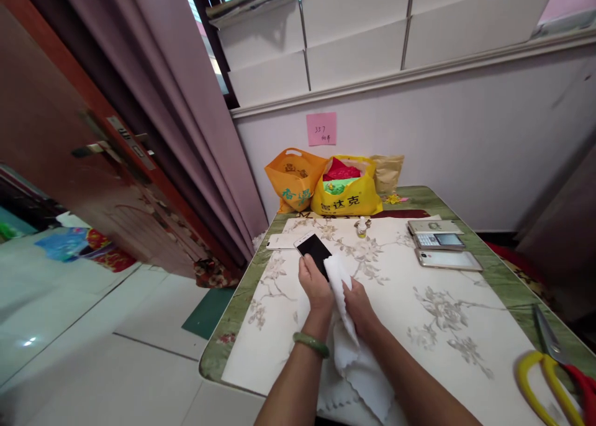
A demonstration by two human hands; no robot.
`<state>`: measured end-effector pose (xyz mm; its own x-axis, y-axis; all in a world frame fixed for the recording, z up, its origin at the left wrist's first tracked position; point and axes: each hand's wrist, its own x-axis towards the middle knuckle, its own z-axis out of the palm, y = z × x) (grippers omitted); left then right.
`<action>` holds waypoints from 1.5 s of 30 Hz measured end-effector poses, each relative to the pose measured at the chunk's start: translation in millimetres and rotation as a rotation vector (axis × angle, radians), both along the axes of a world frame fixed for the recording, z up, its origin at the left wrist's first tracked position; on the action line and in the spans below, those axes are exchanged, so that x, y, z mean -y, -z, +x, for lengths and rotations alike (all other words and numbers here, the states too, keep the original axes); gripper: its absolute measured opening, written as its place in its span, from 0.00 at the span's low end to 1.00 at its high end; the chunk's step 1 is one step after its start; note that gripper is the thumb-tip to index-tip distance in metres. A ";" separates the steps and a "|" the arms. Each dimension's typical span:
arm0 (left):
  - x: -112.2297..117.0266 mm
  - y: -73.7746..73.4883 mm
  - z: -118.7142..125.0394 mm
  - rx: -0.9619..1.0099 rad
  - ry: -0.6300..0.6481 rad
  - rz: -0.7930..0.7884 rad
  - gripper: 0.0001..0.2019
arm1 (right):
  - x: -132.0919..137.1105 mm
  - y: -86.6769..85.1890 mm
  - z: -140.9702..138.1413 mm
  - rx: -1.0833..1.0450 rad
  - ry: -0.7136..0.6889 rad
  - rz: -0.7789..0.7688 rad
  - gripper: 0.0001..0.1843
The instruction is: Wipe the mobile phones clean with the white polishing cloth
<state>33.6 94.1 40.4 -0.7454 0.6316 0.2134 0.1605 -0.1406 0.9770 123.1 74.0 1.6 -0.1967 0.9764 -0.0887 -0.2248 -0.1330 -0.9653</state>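
A white smartphone (315, 249) with a dark screen is gripped in my left hand (315, 284), tilted above the flowered paper. My right hand (358, 305) is closed on a white cloth (339, 277), whose upper end touches the lower right of the phone's screen. The rest of the cloth hangs down in folds between my forearms. A green bangle (311, 344) circles my left wrist. Behind the phone, a second white phone (280, 242) lies flat. A small clear bottle (362, 227) with yellowish liquid and a white top stands farther back.
Flowered paper (395, 314) covers most of the green table (216, 339). Several phones (449, 260) lie at its right. Scissors (549, 358) with yellow and red handles rest at the near right edge. An orange bag (294, 181) and a yellow bag (347, 196) stand against the wall.
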 end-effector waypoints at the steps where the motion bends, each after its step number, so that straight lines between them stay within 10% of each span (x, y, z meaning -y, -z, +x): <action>1: 2.6 0.5 1.1 0.008 0.000 0.022 0.18 | -0.8 0.6 0.6 -0.007 0.022 -0.028 0.20; 10: 58.2 3.8 -16.6 0.065 0.802 -0.255 0.21 | -22.9 9.0 12.9 -0.336 0.335 -0.261 0.19; 18: 46.2 -41.0 -61.3 -0.003 1.282 -0.705 0.24 | -18.8 7.4 14.9 -0.248 0.125 -0.133 0.20; 27: 31.6 7.7 -7.5 -0.062 0.743 -0.323 0.18 | -16.0 7.7 6.8 -0.177 0.195 -0.156 0.23; 36: -2.0 0.6 -7.7 0.122 0.151 -0.087 0.18 | 2.9 -5.6 -2.9 -0.006 0.025 -0.024 0.23; 45: 37.0 3.7 -16.5 -0.223 0.759 -0.347 0.16 | -13.0 -1.7 9.6 -0.051 0.169 -0.079 0.18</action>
